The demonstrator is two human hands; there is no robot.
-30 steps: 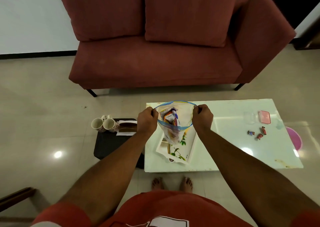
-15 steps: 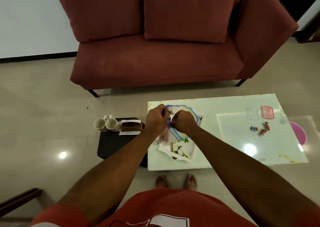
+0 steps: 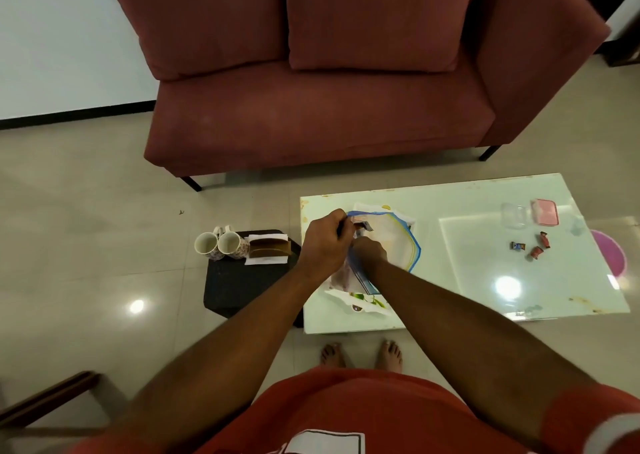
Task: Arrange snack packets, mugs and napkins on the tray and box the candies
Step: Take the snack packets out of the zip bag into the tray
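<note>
Over the desk (image 3: 485, 280), my left hand (image 3: 323, 245) pinches the limp, slippery zip bag (image 3: 391, 242) at its rim; my right hand (image 3: 369, 252) reaches inside, its grip hidden from me.

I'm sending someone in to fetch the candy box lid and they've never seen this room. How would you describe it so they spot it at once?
Find the white glass-topped table in front of the red sofa. At its far right corner lies the lid, a flat pink rounded rectangle. It lies beside the clear box and beyond three small wrapped candies; nothing else on the table is pink.
</note>
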